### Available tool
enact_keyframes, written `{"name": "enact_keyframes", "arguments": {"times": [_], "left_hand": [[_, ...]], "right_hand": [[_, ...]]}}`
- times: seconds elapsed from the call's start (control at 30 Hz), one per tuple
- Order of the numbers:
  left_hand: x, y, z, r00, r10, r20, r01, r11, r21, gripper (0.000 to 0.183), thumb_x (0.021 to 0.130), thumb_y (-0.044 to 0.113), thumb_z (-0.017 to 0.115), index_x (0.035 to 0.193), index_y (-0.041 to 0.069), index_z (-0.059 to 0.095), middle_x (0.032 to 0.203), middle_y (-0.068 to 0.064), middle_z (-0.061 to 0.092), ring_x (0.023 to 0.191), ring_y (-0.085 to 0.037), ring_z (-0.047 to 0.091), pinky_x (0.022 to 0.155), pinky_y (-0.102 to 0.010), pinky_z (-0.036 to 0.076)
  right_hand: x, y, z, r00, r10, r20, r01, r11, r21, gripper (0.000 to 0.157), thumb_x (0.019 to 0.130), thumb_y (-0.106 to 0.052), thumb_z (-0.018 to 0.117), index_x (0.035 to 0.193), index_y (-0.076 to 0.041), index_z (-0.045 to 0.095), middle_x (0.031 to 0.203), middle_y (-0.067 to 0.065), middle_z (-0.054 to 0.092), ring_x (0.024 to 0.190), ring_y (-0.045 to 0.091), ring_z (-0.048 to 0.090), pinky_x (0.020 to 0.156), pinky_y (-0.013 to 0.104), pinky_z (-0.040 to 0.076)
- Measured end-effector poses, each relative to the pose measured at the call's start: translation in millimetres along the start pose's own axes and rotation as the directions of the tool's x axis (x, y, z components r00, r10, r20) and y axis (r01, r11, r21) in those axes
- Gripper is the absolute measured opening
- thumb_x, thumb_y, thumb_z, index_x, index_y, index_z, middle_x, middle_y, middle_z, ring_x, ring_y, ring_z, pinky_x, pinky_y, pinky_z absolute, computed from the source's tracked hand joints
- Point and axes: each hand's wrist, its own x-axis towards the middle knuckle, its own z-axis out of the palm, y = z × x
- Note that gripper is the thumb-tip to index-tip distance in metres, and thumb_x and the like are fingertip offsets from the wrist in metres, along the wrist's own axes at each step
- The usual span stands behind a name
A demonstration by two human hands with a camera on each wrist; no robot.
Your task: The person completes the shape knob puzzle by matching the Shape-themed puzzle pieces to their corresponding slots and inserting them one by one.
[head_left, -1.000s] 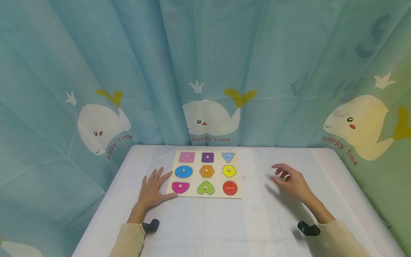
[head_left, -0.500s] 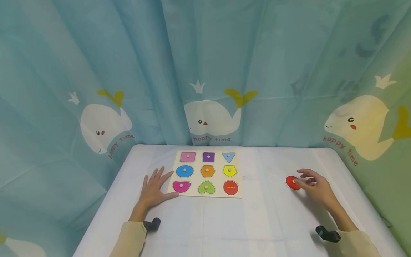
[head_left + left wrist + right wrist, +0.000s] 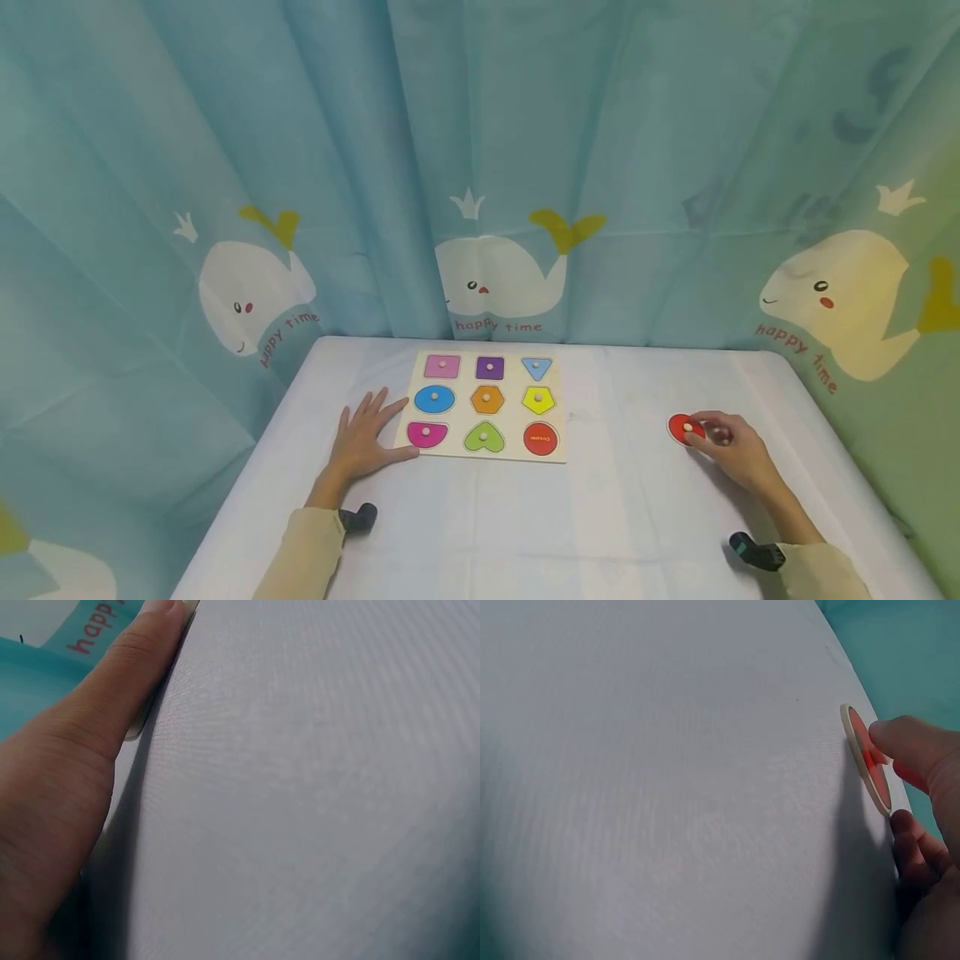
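Note:
On the left, my left hand (image 3: 362,442) lies with its fingers spread. Index finger and thumb reach the left edge of the wooden puzzle board (image 3: 525,379), and the thumb (image 3: 135,660) is along its near edge in the left wrist view. My right hand (image 3: 738,450) pinches at the knob of a round red puzzle piece (image 3: 678,426), thumb on the near side, index finger on the far side. The right wrist view shows that piece (image 3: 862,754) edge-on, low over the table beside its shadow. A red round recess (image 3: 541,439) without a knob shows at the board's near right corner.
Several coloured knobbed pieces sit in the board, among them a green heart (image 3: 484,438) and a yellow pentagon (image 3: 538,400). A white cloth covers the table (image 3: 525,533). Behind it hangs a blue-green curtain (image 3: 510,125) with whales printed on it.
My right hand has moved right from beside the board to the round red piece, first visible half a second ago. Its fingers have closed in at the knob. The left hand stays at the board.

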Motion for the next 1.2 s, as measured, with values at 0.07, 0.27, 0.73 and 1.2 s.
{"name": "enact_keyframes", "arguments": {"times": [0.07, 0.27, 0.73, 1.2], "left_hand": [[0.7, 0.2, 1.5, 1.0, 0.002, 0.005, -0.002, 1.0, -0.006, 0.097, 0.075, 0.066, 0.079, 0.156, 0.022, 0.047, 0.168, -0.018, 0.026, 0.155, -0.046, 0.014, 0.117, -0.074, 0.001], [3.1, 0.0, 2.4, 1.0, 0.002, -0.004, -0.002, 1.0, 0.007, 0.097, 0.075, 0.066, 0.079, 0.155, 0.022, 0.047, 0.167, -0.017, 0.026, 0.155, -0.046, 0.014, 0.117, -0.075, 0.002], [2.1, 0.9, -0.2, 1.0, -0.002, -0.004, 0.002, 1.0, 0.008, 0.097, 0.075, 0.064, 0.08, 0.155, 0.021, 0.047, 0.167, -0.018, 0.026, 0.155, -0.045, 0.014, 0.118, -0.074, 0.002], [-1.1, -0.3, 0.3, 1.0, 0.009, -0.028, -0.009, 1.0, 0.005, 0.096, 0.075, 0.064, 0.08, 0.154, 0.02, 0.049, 0.166, -0.019, 0.029, 0.154, -0.046, 0.016, 0.117, -0.075, 0.003]], "right_hand": [[0.5, 0.2, 0.9, 1.0, 0.01, -0.001, -0.01, 1.0, -0.002, 0.043, 0.094, -0.028, 0.077, 0.125, 0.001, 0.067, 0.118, 0.024, 0.06, 0.102, 0.035, 0.053, 0.075, 0.041, 0.046], [1.8, 0.8, 4.4, 1.0, 0.025, -0.017, -0.024, 1.0, 0.002, 0.039, 0.094, -0.025, 0.077, 0.121, 0.003, 0.069, 0.12, 0.025, 0.055, 0.101, 0.035, 0.051, 0.076, 0.042, 0.046], [0.0, 0.2, 6.5, 0.997, 0.008, -0.082, -0.01, 1.0, -0.025, 0.028, 0.094, -0.022, 0.077, 0.113, -0.001, 0.074, 0.115, 0.021, 0.061, 0.096, 0.029, 0.055, 0.075, 0.039, 0.047], [-0.5, -0.7, 10.2, 0.994, 0.027, -0.105, -0.03, 0.999, -0.029, 0.03, 0.095, -0.025, 0.075, 0.113, 0.0, 0.074, 0.116, 0.022, 0.061, 0.098, 0.032, 0.056, 0.077, 0.041, 0.048]]}}
